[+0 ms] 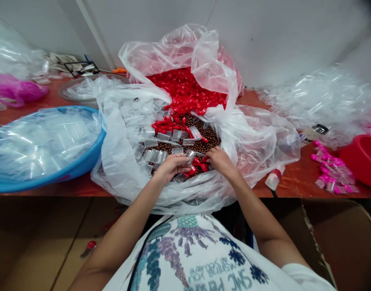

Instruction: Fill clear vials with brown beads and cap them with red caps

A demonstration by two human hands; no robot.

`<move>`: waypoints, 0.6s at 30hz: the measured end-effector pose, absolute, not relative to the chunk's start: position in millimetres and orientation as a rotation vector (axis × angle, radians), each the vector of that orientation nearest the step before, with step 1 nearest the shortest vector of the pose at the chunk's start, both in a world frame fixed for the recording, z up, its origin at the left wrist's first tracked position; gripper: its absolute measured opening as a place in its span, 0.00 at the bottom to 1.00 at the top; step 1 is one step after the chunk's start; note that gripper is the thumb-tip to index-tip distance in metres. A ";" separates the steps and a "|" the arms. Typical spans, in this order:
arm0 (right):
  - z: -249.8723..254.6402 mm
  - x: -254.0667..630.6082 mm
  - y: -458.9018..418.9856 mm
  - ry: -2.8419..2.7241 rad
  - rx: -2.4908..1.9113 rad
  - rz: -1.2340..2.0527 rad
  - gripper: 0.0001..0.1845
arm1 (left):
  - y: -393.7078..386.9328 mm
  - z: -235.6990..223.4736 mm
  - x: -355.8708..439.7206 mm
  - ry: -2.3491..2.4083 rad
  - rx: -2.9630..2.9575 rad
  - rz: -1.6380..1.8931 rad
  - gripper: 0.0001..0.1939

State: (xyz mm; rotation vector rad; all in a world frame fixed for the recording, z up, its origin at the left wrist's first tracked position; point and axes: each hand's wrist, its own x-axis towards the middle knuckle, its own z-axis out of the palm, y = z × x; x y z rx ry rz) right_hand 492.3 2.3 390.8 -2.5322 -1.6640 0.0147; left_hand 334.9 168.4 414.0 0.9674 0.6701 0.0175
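Note:
Both my hands reach into a big clear plastic bag (258, 137) that lies open on the table. Inside it are a heap of small brown beads (208, 137), a mound of red ribbon bows (185, 91) and several small clear zip bags (156, 155). My left hand (172, 166) has its fingers closed on one small clear bag (189, 155). My right hand (221, 160) rests on the beads and bows right beside it, fingers curled and pinched at something I cannot make out.
A blue basin (82, 161) full of clear bags stands at the left. Pink filled packets (330, 173) and a red bowl (362, 159) lie at the right, a small white bottle with a red cap (274, 178) near the table's front edge, and crumpled plastic (324, 101) behind.

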 end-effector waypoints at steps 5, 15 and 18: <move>388.3 480.5 1.5 -1.313 -2.314 0.013 0.10 | 166.8 413.9 331.7 0.627 0.982 0.043 0.17; 396.4 459.9 8.4 -0.794 -1.582 0.474 0.17 | 153.8 403.9 330.4 0.504 1.114 0.040 0.25; 399.7 457.7 7.0 -0.819 -1.590 0.482 0.15 | 152.7 401.0 330.0 0.501 1.159 0.056 0.27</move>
